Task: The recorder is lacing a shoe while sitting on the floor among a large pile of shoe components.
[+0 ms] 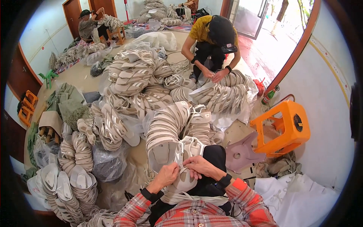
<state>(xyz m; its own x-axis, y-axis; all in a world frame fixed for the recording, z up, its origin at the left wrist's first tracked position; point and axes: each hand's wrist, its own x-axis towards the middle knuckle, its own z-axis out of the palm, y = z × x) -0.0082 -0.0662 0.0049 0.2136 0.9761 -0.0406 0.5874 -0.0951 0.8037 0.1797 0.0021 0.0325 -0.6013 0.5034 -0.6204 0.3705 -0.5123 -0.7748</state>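
A beige and white shoe upper (pixel 184 182) lies over my lap, its toe part toward me. My left hand (pixel 169 174) is closed on the upper's edge beside the eyelets. My right hand (pixel 201 167) pinches the opposite edge, fingers bent inward; any lace between the fingertips is too small to make out. Just beyond my hands, a long curved stack of nested uppers (pixel 166 126) stretches away, with a second stack (pixel 198 125) at its right. A bundle of pale laces (pixel 193 198) rests across my lap.
Heaped shoe uppers (pixel 132 75) fill the middle floor, and more stacks (pixel 75 185) stand at left. A co-worker (pixel 215 41) bends over another pile ahead. To the right are a tipped orange stool (pixel 283 128), a mauve plastic stool seat (pixel 244 153), a green bottle (pixel 270 95) and white sheeting (pixel 298 200).
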